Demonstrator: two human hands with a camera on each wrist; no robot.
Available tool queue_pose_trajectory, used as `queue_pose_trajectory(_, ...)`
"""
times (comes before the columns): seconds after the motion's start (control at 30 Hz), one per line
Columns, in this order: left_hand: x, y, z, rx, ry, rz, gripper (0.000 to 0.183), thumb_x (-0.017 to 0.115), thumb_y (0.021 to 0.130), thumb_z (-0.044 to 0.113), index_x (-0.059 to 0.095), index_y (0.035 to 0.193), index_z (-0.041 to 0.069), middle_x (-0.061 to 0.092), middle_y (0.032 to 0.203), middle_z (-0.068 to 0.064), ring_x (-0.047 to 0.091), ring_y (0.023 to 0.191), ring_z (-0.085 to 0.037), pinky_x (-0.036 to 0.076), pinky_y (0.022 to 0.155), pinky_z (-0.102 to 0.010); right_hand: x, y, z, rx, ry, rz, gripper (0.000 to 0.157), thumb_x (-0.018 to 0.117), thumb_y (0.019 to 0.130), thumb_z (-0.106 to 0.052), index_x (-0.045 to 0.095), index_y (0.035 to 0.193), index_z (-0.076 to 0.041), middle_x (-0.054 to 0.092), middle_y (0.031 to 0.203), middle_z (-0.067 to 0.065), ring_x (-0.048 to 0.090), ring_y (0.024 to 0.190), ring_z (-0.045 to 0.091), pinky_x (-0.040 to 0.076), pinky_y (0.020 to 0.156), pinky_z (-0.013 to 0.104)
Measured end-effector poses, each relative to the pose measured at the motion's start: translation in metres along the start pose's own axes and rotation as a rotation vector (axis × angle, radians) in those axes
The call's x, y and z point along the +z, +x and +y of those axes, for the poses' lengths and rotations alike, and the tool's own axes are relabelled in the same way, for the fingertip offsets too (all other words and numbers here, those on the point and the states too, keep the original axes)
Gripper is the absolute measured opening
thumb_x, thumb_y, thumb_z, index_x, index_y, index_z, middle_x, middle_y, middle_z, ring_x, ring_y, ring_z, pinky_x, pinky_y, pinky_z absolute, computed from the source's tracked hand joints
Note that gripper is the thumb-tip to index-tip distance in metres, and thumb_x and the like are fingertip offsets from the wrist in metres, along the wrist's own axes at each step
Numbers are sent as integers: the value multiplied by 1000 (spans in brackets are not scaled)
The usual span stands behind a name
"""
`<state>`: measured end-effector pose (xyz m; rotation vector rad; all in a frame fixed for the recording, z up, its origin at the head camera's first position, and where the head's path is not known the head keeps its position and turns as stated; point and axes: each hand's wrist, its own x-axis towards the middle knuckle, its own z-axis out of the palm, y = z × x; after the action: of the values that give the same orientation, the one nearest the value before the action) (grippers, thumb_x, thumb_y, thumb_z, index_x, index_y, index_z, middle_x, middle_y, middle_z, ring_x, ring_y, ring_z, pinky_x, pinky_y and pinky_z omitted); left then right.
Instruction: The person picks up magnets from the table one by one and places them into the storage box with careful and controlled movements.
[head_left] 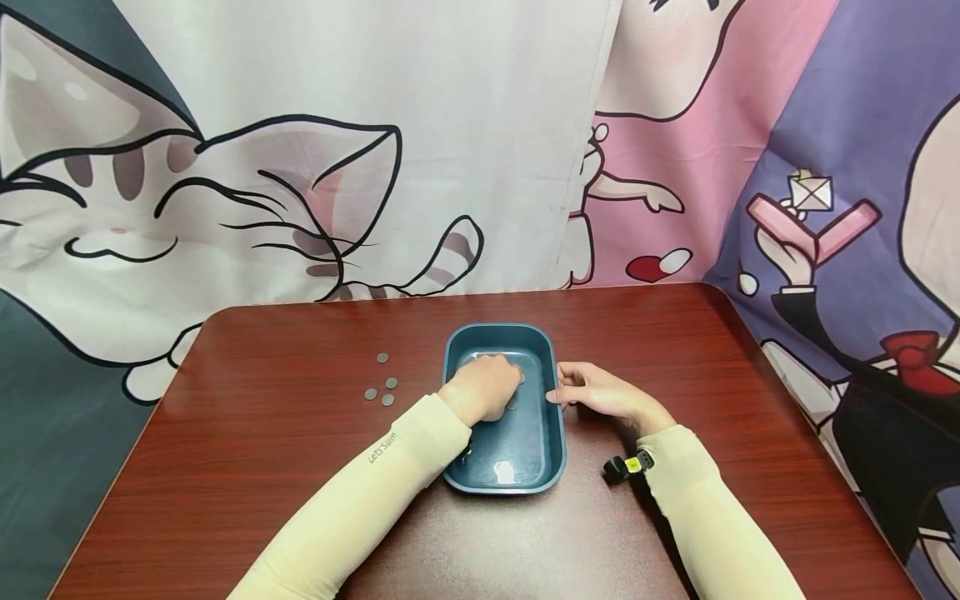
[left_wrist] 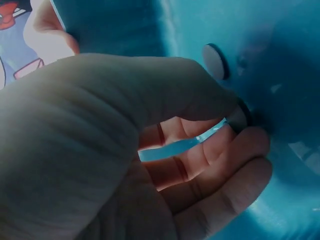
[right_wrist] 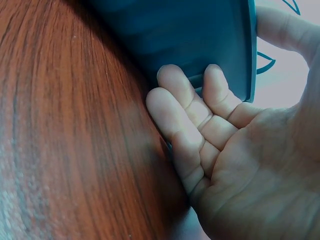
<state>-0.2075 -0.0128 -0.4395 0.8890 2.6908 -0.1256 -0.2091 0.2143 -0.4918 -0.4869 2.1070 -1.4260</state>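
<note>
A blue rectangular tray [head_left: 517,458] stands on the table, and my left hand [head_left: 483,388] reaches down into it. In the left wrist view the thumb and fingertips pinch a small round coin [left_wrist: 239,118] at the tray's floor. Another coin [left_wrist: 215,62] lies just beyond the thumb. My right hand [head_left: 600,392] holds the tray's right side, the thumb at the rim [right_wrist: 252,50] and the curled fingers [right_wrist: 172,82] against the outer wall. Several grey coins [head_left: 387,400] lie on the table left of the tray.
The dark red wooden table [head_left: 300,458] ends at a printed cartoon curtain [head_left: 480,150] behind. A black device with a yellow label [head_left: 632,464] sits at the right wrist. Pale sleeves cover both forearms.
</note>
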Motion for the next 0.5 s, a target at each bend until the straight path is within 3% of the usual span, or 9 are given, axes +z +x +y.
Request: queue_pose_trajectory(0.5,7,1,-1,9,13,35,17,70,98,24,74,114,18,74,106,-7,72,93,-21,57,71,-31,0,0,-1,2,0,-1,23,66,98,-23,51,89,-9,55,78,7,59,78,18,49,74,31)
